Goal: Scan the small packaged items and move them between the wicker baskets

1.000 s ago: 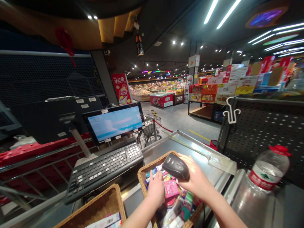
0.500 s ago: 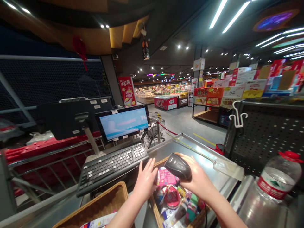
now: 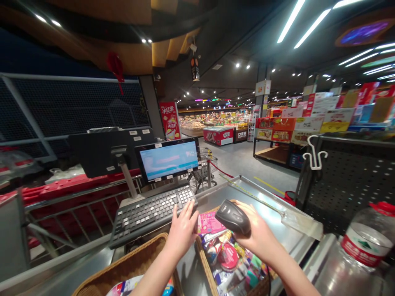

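steel checkout counter [image 3: 265,193] | wicker basket of packets [image 3: 202,263] | second wicker basket [image 3: 123,255] | water bottle [image 3: 367,242]

The right hand [image 3: 258,232] hid the underside of the handheld barcode scanner [image 3: 232,216]. The near wicker basket [image 3: 129,254] ran off the bottom edge, its contents mostly cut off. The right edge cut the water bottle [image 3: 365,246], and the text on the checkout monitor [image 3: 168,160] was too small to read.

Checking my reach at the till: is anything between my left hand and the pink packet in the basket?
Nothing visible: the left hand is beside the pink packet, with no item showing between them. The scanner in the right hand sits on its far side.
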`<state>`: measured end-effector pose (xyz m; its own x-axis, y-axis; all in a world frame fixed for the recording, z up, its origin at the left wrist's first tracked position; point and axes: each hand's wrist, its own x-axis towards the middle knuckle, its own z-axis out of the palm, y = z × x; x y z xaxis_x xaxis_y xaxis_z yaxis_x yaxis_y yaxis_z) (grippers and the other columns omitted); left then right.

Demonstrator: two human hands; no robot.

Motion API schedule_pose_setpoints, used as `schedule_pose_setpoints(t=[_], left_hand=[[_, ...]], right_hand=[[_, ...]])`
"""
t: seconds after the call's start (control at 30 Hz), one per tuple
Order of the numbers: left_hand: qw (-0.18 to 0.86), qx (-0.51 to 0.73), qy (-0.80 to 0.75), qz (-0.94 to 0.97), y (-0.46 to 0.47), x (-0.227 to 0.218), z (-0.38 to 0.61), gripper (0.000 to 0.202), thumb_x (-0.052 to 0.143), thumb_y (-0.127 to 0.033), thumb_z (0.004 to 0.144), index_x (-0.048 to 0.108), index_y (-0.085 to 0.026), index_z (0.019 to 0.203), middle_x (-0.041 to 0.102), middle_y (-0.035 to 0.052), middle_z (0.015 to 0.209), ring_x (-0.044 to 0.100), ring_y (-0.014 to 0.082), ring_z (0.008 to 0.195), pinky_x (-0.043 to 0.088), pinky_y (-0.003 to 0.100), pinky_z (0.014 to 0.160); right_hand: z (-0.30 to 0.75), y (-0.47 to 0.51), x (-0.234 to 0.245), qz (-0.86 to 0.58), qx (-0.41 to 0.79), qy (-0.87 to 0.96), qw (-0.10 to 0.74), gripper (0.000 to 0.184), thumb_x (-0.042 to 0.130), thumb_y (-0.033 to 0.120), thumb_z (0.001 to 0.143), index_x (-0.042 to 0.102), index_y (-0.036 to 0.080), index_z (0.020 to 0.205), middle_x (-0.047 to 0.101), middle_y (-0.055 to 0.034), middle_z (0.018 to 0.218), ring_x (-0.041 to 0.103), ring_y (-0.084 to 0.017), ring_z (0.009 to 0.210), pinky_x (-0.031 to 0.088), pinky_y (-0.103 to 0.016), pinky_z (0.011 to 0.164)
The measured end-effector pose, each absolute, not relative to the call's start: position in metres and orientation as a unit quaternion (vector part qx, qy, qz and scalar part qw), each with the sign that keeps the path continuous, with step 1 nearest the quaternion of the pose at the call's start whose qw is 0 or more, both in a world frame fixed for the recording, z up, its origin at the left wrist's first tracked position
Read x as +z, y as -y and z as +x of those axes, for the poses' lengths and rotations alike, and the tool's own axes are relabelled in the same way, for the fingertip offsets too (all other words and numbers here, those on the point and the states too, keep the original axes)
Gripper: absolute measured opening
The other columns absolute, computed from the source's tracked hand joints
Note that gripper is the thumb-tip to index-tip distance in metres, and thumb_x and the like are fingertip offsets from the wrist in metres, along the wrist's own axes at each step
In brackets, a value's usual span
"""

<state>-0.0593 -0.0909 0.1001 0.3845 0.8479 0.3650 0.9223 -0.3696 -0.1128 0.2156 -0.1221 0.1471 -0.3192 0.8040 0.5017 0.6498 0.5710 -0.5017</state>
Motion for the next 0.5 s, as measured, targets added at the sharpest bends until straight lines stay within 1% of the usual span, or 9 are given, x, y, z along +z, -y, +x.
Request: schedule_pose_setpoints(t=[0.17, 0.27, 0.33, 0.43, 0.5], left_hand=[[0.174, -0.135, 0.559, -0.799, 0.094, 0.114, -0.071, 0.056, 0.072, -0.032, 0.076, 0.057, -0.024, 0.129, 0.035, 0.0162, 0.156, 0.032, 0.0333, 0.144, 0.013, 0.065, 0.118], [0.195, -0.139, 0.57, -0.786, 0.098, 0.122, -0.081, 0.053, 0.071, -0.029, 0.076, 0.058, -0.023, 0.127, 0.035, 0.0167, 0.156, 0.033, 0.0342, 0.144, 0.015, 0.065, 0.117], [0.209, -0.136, 0.578, -0.777, 0.101, 0.125, -0.089, 0.052, 0.07, -0.027, 0.076, 0.058, -0.023, 0.126, 0.034, 0.0171, 0.156, 0.034, 0.0336, 0.144, 0.016, 0.066, 0.117], [0.229, -0.125, 0.589, -0.765, 0.106, 0.128, -0.102, 0.055, 0.069, -0.023, 0.075, 0.056, -0.023, 0.129, 0.032, 0.0165, 0.157, 0.033, 0.0316, 0.144, 0.017, 0.065, 0.116], [0.238, -0.116, 0.599, -0.756, 0.11, 0.13, -0.11, 0.056, 0.068, -0.021, 0.075, 0.056, -0.023, 0.13, 0.032, 0.0162, 0.157, 0.033, 0.0308, 0.145, 0.017, 0.065, 0.117]], right_hand=[[0.212, 0.123, 0.147, -0.447, 0.099, 0.813, 0.36, 0.052, 0.064, 0.019, 0.07, 0.062, 0.02, 0.123, 0.061, -0.0127, 0.132, 0.05, -0.035, 0.13, 0.026, -0.062, 0.115], [0.207, 0.124, 0.148, -0.444, 0.093, 0.815, 0.361, 0.052, 0.064, 0.02, 0.07, 0.062, 0.019, 0.122, 0.062, -0.0133, 0.131, 0.049, -0.037, 0.131, 0.027, -0.062, 0.115], [0.201, 0.125, 0.15, -0.44, 0.093, 0.818, 0.359, 0.05, 0.064, 0.02, 0.069, 0.065, 0.019, 0.119, 0.063, -0.0131, 0.13, 0.048, -0.037, 0.131, 0.028, -0.062, 0.115], [0.189, 0.125, 0.153, -0.423, 0.088, 0.83, 0.353, 0.047, 0.061, 0.015, 0.066, 0.069, 0.022, 0.111, 0.066, -0.0107, 0.125, 0.051, -0.036, 0.128, 0.03, -0.06, 0.114], [0.18, 0.125, 0.154, -0.417, 0.085, 0.834, 0.352, 0.046, 0.06, 0.014, 0.064, 0.07, 0.022, 0.109, 0.068, -0.0101, 0.121, 0.052, -0.035, 0.126, 0.033, -0.058, 0.113]])
